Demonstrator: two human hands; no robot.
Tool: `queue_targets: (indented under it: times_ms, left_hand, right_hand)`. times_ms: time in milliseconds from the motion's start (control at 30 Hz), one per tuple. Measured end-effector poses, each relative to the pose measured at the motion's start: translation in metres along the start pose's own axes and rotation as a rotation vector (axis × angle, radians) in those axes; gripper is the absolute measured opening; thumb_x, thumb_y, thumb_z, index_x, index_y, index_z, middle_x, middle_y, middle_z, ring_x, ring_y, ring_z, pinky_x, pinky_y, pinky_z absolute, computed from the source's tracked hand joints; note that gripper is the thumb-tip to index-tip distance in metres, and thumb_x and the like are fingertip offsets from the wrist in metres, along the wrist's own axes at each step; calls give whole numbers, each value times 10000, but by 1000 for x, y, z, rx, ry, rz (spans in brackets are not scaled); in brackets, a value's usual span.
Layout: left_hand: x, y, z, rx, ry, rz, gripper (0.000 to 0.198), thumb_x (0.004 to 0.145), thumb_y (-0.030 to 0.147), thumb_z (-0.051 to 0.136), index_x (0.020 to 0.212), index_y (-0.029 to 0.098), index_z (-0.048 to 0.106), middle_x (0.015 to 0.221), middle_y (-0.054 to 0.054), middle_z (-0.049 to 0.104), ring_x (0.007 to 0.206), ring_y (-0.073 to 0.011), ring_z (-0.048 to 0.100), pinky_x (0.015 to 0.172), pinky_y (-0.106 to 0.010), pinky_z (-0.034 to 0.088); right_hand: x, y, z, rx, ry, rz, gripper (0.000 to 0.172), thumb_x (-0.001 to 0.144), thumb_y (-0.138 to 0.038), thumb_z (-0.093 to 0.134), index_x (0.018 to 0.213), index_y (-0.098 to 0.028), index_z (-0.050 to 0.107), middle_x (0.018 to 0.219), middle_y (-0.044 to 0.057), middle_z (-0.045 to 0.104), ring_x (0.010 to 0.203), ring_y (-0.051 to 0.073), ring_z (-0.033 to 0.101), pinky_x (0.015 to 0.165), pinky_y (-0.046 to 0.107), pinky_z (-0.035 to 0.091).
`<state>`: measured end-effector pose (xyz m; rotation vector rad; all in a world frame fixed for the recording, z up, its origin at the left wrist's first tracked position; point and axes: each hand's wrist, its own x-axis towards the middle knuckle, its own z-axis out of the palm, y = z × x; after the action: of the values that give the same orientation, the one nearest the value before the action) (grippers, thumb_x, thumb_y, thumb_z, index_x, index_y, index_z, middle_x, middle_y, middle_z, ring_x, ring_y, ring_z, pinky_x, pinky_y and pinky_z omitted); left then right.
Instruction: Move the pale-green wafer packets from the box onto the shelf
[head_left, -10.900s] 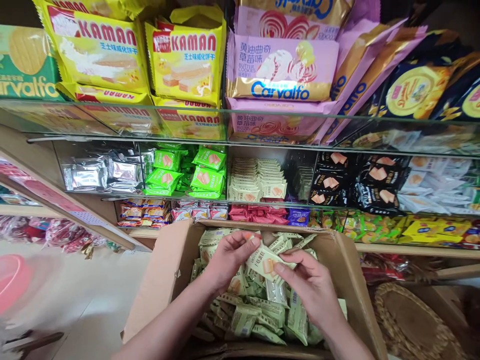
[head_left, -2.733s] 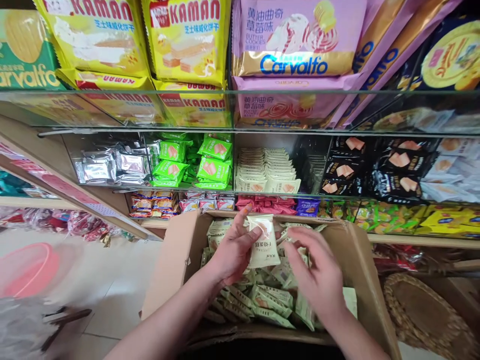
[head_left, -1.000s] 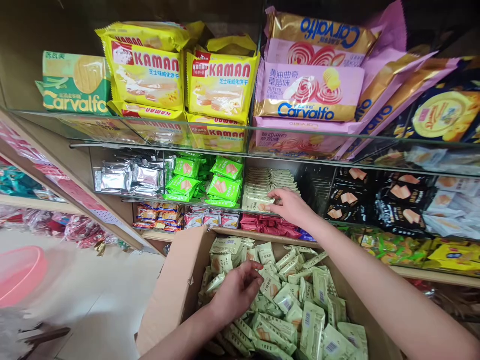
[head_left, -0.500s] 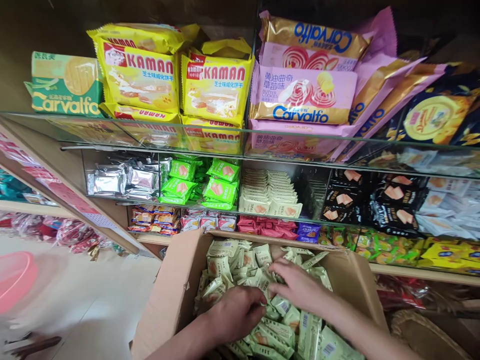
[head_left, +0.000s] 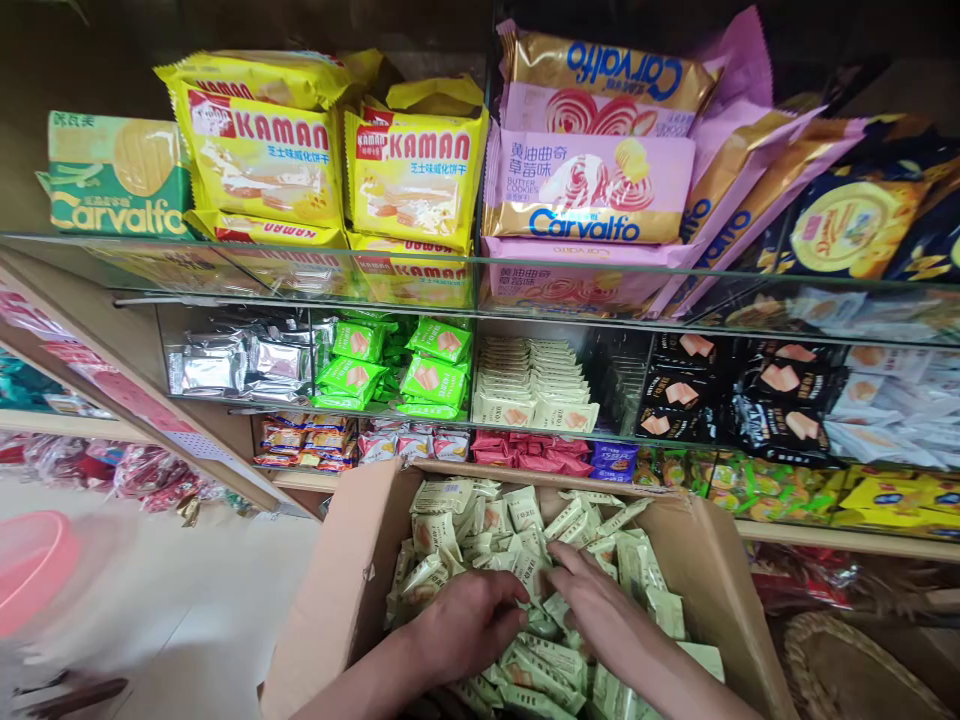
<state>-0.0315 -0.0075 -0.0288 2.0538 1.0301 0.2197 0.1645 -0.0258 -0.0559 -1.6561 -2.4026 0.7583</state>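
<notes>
Lying in carton [head_left: 724, 600]: pale packets [head_left: 551, 660]

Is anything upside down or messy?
Yes: the rear pink pack seems flipped, because its Carvalfo name reads upside down, while the front pack reads upright. The pale packets in the cardboard box lie jumbled, but none show spilled outside.

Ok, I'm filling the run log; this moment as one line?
left hand: over pale packets; right hand: over packets, too; grasp: unclear; cardboard box: open; packet stacks: beyond box
</notes>
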Motion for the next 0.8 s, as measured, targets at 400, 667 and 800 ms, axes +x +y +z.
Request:
queue_targets:
  times_ms: [400, 667, 800]
  left_hand:
    - [4, 3, -5, -347, 186, -17, 255, 778, 269, 498, 1014, 188, 551, 893, -48, 615, 766, -155, 550, 675, -243, 437]
    - [34, 38, -30, -1096, 250, -31, 366, 669, 336, 666, 964, 147, 560, 868, -43, 641, 755, -152, 577, 697, -273, 452]
    - [36, 41, -32, -1099, 306, -47, 314, 638, 318, 694, 888, 146, 609, 771, -8, 645, 689, -125, 559, 670, -249, 446]
  right_hand:
    - [-7, -1, -60, 324, 183, 22, 149, 800, -257, 453, 718, -211, 568, 702, -3, 581, 689, 157, 512, 634, 265, 374]
    - [3, -16, -58, 895, 584, 196, 218, 762, -393, 526, 765, -175, 524, 644, -6, 539, 562, 112, 462, 513, 222, 391]
    - [8, -23, -53, 1003, 635, 184, 223, 760, -397, 525, 812, -180, 520, 669, -5, 545, 585, 114, 484, 517, 216, 425]
